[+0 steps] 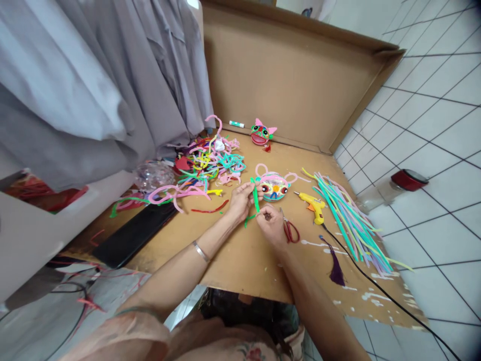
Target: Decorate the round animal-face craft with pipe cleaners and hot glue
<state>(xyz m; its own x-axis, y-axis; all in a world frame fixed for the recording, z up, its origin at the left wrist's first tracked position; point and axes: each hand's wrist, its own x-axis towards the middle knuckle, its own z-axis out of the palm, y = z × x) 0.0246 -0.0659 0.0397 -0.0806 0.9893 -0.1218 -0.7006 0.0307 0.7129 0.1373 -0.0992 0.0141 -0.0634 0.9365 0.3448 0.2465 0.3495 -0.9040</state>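
1. Green fuzzy strip (256, 200): above the surface (233, 265), btwn my grips; prob. v. light, soft, bendy, best held near ends.
2. L grip (241, 201) pinches far end, R grip (271, 224) near end.
3. Animal face (274, 183) just beyond; looks crushable, take by rim.

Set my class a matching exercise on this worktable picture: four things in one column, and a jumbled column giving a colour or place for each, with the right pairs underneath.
Column one
1. Green fuzzy strip
2. Glue gun
3. Tassel
4. Scissors

Column two
A. Dark purple
B. Red-handled
C. Between the left hand and the right hand
D. Mostly yellow

Right pairs: 1-C, 2-D, 3-A, 4-B
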